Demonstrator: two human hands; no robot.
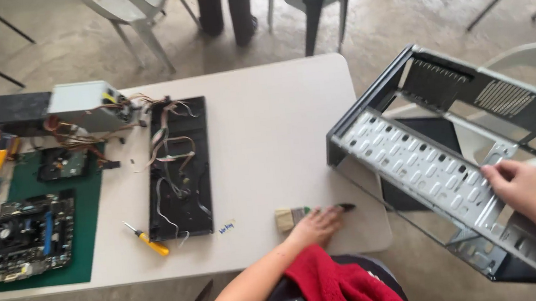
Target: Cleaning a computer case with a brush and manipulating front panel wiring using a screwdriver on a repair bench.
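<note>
My left hand (318, 224) rests palm down on a paint brush (291, 217) with pale bristles, lying near the front edge of the white table (267, 137); its fingers cover the handle. My right hand (526, 188) grips the perforated metal frame of an empty computer case (439, 160), which is tilted and held off the table's right edge. A red cloth (340, 287) lies on my lap.
A black case side panel with loose cables (178, 169), a yellow-handled screwdriver (147, 240), a power supply (83, 106), a motherboard (27, 236) and a drive (65, 165) on a green mat occupy the table's left. Chairs (137, 16) and a standing person's legs (225, 7) are behind it.
</note>
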